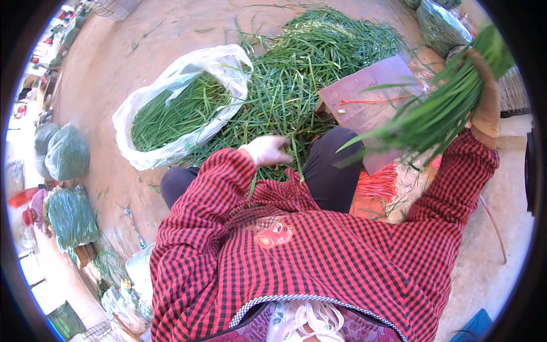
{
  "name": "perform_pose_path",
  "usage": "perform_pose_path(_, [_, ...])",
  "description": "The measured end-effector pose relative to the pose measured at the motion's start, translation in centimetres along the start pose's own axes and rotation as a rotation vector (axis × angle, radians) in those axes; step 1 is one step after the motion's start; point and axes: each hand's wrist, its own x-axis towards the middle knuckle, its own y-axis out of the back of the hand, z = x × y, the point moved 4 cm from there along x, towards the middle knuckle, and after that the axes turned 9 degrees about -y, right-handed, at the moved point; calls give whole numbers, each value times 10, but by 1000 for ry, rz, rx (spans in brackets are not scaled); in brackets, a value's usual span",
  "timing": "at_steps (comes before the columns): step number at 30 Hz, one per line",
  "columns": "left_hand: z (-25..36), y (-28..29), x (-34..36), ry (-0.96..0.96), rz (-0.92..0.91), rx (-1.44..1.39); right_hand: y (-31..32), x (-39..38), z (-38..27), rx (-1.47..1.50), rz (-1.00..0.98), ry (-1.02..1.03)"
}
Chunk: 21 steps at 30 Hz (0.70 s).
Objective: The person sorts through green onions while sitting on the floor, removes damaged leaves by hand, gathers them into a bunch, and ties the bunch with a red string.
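At the right, my right hand (485, 102) is raised and wrapped round a thick bunch of long green chives (439, 114). The bunch slants down to the left past a low purple board (364, 91), its leaf ends blurred. My left hand (266, 151), in a pale glove, is above my lap at the near edge of a large loose chive pile (285, 102). Its fingers are apart, and nothing shows in them. One red tie (370, 101) lies across the board.
Left of the pile stands a white plastic bag (122, 128) with chives in it. Many red ties (377, 183) lie beside my right knee. Filled bags (67, 153) and bundled greens (72, 216) line the left side; another full bag (441, 28) stands at the far right.
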Motion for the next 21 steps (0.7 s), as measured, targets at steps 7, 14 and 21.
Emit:
perform_pose_path(7, [-100, 25, -77, 98, 258, -561, 13, 40, 167, -999, -40, 30])
perform_pose_path(14, [-217, 83, -207, 392, 732, -514, -20, 40, 323, -1496, 83, -279])
perform_pose_path(21, [-311, 37, -203, 470, 521, -269, -183, 58, 241, -1277, -191, 390])
